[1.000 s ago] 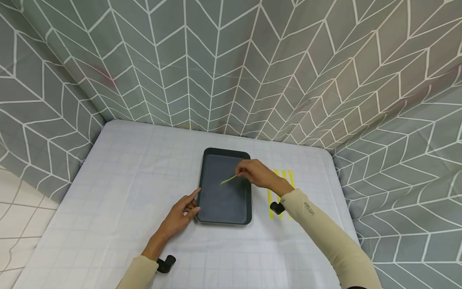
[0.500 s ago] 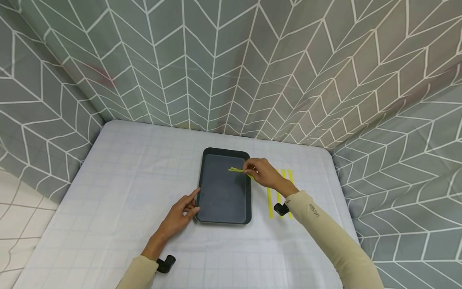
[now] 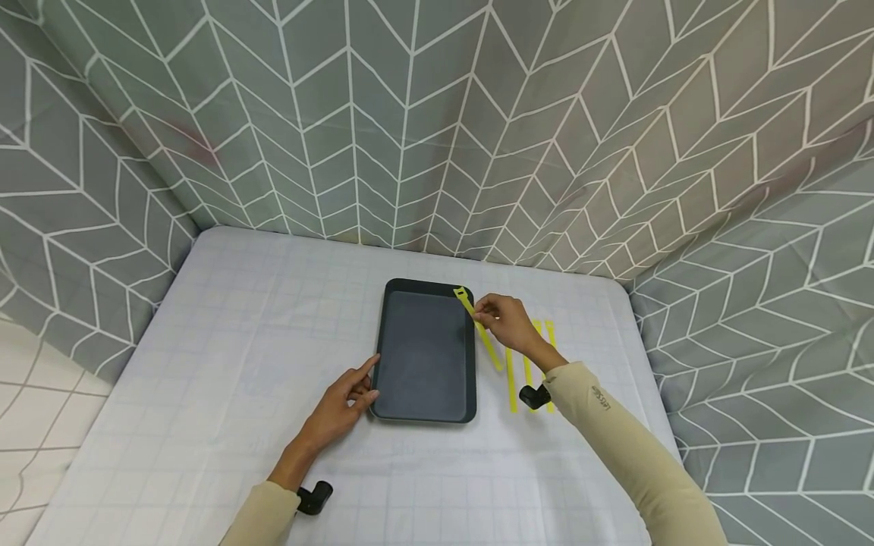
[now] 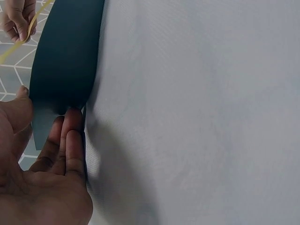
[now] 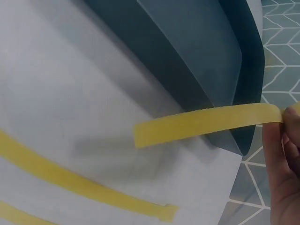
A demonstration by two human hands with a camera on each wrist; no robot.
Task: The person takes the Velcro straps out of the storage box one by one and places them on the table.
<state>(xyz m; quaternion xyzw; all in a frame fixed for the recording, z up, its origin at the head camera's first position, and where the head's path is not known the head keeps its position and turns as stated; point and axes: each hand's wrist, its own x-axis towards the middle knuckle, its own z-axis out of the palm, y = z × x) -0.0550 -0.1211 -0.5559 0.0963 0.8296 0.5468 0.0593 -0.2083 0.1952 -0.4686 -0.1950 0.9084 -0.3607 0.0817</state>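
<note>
A dark grey baking tray (image 3: 426, 356) lies on the white-covered table. My left hand (image 3: 341, 402) holds its left edge; in the left wrist view, the thumb (image 4: 19, 110) is at the rim and the curled fingers (image 4: 72, 145) touch the outer wall. My right hand (image 3: 504, 318) pinches a yellow cable strap (image 3: 488, 347), slotted head up and tail slanting down outside the tray's right edge. In the right wrist view, the strap's tail (image 5: 201, 124) hangs above the table, and only part of the hand (image 5: 286, 164) shows.
Several more yellow straps (image 3: 512, 387) lie roughly parallel on the table (image 3: 273, 326) right of the tray, partly hidden by my right arm. Grey chevron-patterned cloth (image 3: 437, 152) hangs behind the table and at both sides.
My right hand has drawn right from over the tray to its right edge. The strap has turned from pointing left to hanging steeply. My left hand and the tray have stayed put.
</note>
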